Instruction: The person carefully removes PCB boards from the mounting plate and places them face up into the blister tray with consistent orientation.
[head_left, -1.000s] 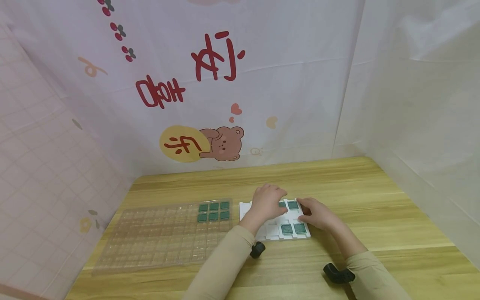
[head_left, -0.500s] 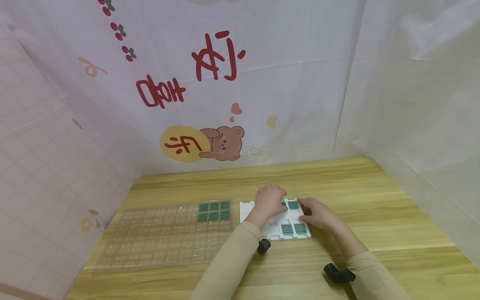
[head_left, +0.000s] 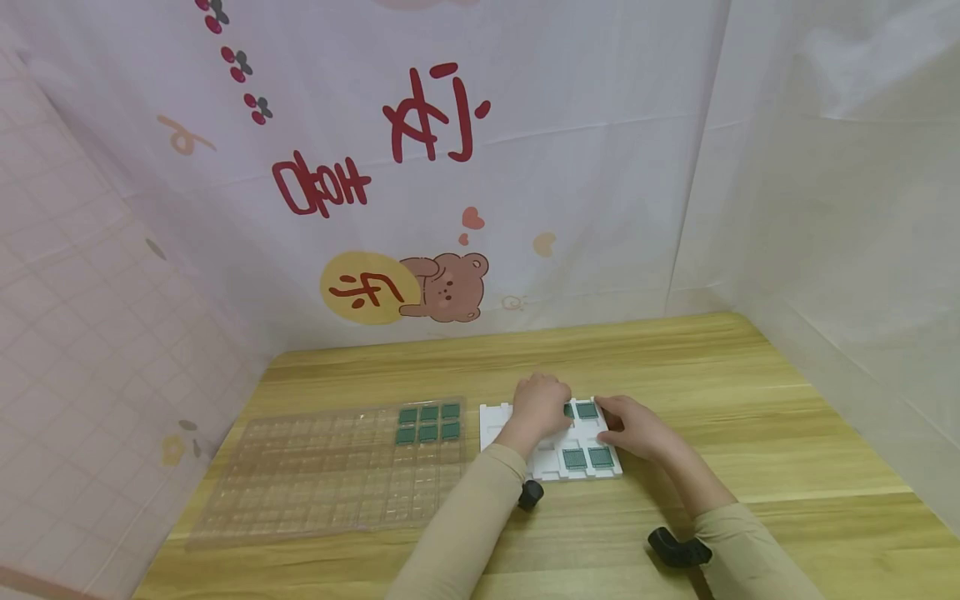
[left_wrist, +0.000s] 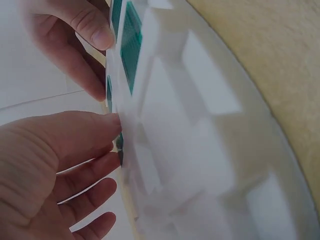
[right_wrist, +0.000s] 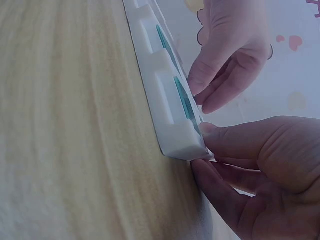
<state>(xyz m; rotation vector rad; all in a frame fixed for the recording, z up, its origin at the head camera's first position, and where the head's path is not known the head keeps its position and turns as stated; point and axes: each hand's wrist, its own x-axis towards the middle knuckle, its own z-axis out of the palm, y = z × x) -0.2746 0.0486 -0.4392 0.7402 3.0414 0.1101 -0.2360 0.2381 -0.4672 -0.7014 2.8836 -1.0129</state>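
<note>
A white tray [head_left: 547, 463] lies flat on the table, with green square chips [head_left: 601, 457] in compartments at its right end. Above its back row is the left hand [head_left: 542, 407]. In the left wrist view that hand [left_wrist: 60, 165] pinches a small green chip [left_wrist: 120, 142] between thumb and index finger at the tray [left_wrist: 175, 125], other fingers spread. At the tray's right edge the right hand [head_left: 636, 427] grips the corner; in the right wrist view its thumb [right_wrist: 235, 140] lies on top of the tray [right_wrist: 182, 142] and its fingers are at the side.
Left of the white tray lies a large clear plastic tray [head_left: 322, 467] with several green chips [head_left: 427, 432] in its back right corner. Printed white cloth [head_left: 600, 167] hangs behind and beside the wooden table [head_left: 675, 358]. Black wrist bands [head_left: 677, 547] are on both arms.
The left hand has shifted slightly to the right and its forearm has swung right, with the fingers still over the back row. The right hand and both trays have stayed put.
</note>
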